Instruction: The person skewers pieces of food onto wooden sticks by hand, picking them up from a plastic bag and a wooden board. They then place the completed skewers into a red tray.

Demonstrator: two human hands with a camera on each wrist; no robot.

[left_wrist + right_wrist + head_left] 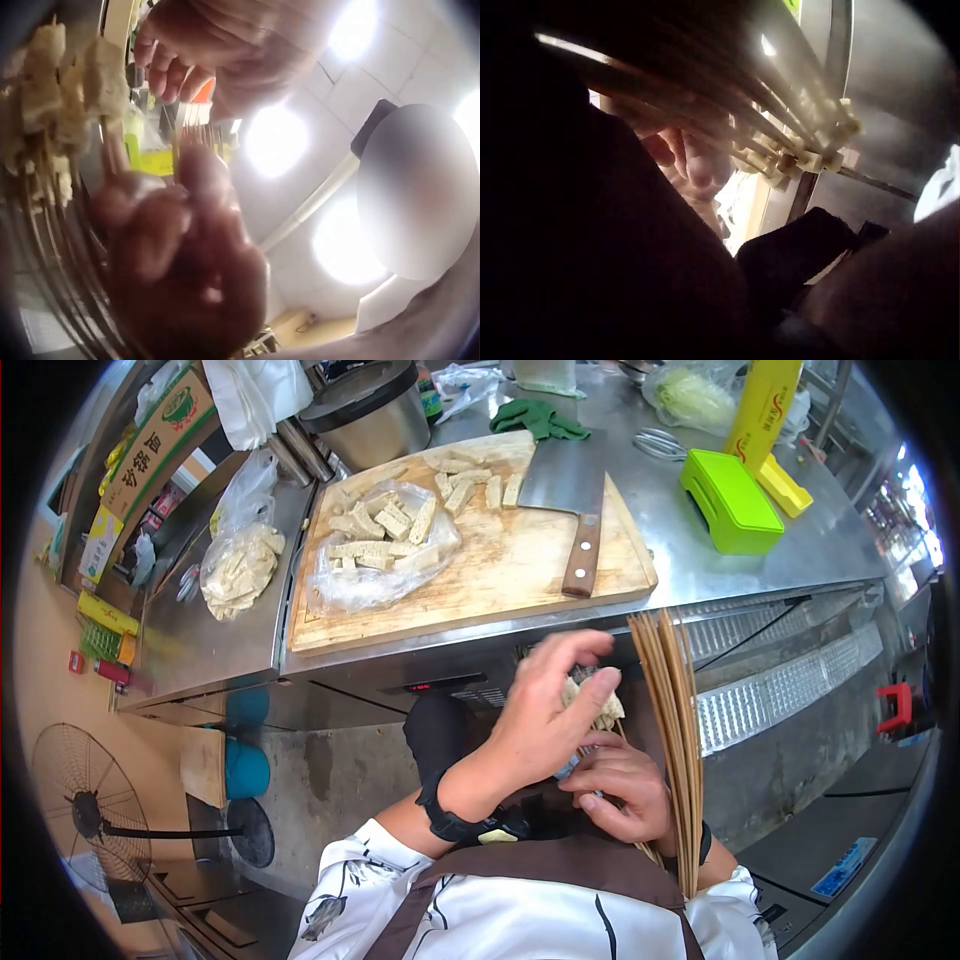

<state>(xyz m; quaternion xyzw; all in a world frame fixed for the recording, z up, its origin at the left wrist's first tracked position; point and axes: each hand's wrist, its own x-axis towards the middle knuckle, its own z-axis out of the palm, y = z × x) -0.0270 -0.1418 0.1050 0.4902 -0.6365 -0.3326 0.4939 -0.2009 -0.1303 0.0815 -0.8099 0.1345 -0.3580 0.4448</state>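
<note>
My left hand [545, 715] is raised with loosely bent fingers, its thumb in front of pale food pieces [607, 710]; I see no firm grip in it. Just below, my right hand [622, 788] has its fingers curled round thin skewers [650, 851]. Several skewers carry pale blocks [41, 90] at their ends in the left wrist view, and a cluster of blocks [810, 154] shows in the right wrist view. A bundle of bare sticks [668, 730] stands beside my right hand, crossing the right forearm. Where the hands overlap, contact is partly hidden.
A wooden board [500, 555] on the steel counter holds a cleaver [568, 495], cut pale strips and an open plastic bag of strips [385, 545]. Another bag [240, 570] lies left. A green box [733, 502] is at the right, and a fan [88, 815] stands lower left.
</note>
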